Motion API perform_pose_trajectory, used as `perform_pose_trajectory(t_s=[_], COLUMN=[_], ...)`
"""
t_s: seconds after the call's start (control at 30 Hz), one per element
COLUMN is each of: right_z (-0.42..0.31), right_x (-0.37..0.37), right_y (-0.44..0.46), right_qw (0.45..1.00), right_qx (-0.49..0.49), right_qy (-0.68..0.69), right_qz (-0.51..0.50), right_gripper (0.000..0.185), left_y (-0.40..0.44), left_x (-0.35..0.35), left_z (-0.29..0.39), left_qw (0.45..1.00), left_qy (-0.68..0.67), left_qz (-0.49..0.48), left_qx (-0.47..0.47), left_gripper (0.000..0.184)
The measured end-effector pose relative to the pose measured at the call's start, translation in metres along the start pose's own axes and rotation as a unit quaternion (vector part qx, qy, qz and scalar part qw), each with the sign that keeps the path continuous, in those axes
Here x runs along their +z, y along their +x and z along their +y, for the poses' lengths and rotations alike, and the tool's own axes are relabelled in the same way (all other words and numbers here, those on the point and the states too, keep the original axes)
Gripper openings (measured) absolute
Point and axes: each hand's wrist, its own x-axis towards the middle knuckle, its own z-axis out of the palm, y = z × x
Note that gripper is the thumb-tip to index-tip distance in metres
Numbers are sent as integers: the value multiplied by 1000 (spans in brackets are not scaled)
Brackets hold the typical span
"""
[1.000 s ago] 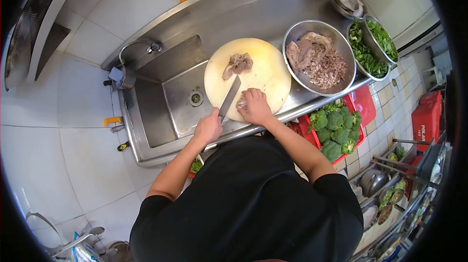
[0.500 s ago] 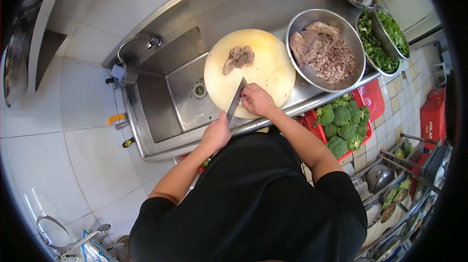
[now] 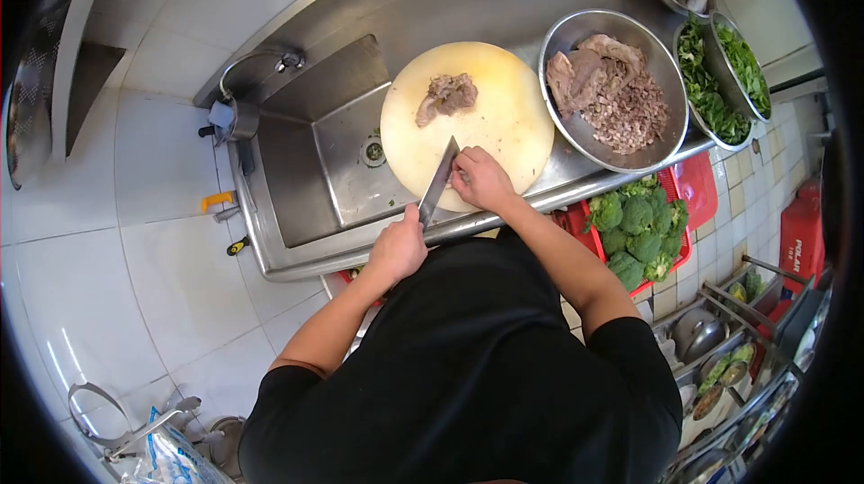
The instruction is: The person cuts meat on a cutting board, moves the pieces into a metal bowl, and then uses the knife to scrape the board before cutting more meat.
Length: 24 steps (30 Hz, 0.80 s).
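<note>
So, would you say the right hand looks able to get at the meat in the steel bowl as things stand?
Probably yes: the meat lies in an uncovered steel bowl, nothing visible stands between that and the right hand, and the knife, in the left hand, is on the other side.

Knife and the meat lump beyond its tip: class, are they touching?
Apart: the head view shows bare cutting board between the knife's tip and the meat lump.

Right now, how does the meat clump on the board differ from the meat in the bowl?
The meat clump is small; the bowl meat is a far bigger heap. The meat clump looks chunky throughout; the bowl meat also includes many small chopped bits. Both look brownish.
</note>
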Motion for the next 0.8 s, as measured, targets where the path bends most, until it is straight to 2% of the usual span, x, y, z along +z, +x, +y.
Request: perform_pose_trajectory(t_s=[0.1, 0.23, 0.43, 0.53, 0.63, 0.73, 0.8], right_z=[4, 4, -4, 2, 10, 11, 10], right_x=[3, -2, -18, -15, -13, -10, -13], right_y=[-7, -5, -5, -6, -6, -11, -9], right_qw=[1000, 1000, 999, 999, 1000, 1000, 999], right_qx=[13, 25, 32, 29, 20, 21, 31], right_qy=[-4, -1, 29, 20, 3, 3, 14], right_qz=[-14, -4, -12, -25, -22, -21, -25], right_gripper=[9, 10, 11, 9, 8, 7, 8], left_y=[32, 58, 29, 6, 13, 41, 47], left_x=[27, 27, -5, -5, 16, 30, 32], left_z=[3, 11, 11, 8, 9, 15, 17], left_qw=[998, 996, 997, 999, 1000, 997, 997], left_qy=[-57, -57, -36, -24, -27, -42, -44], left_qz=[36, 59, 52, 22, 8, 53, 49], left_qx=[9, 27, 52, 28, 8, 23, 33], left_gripper=[26, 25, 23, 24, 26, 26, 25])
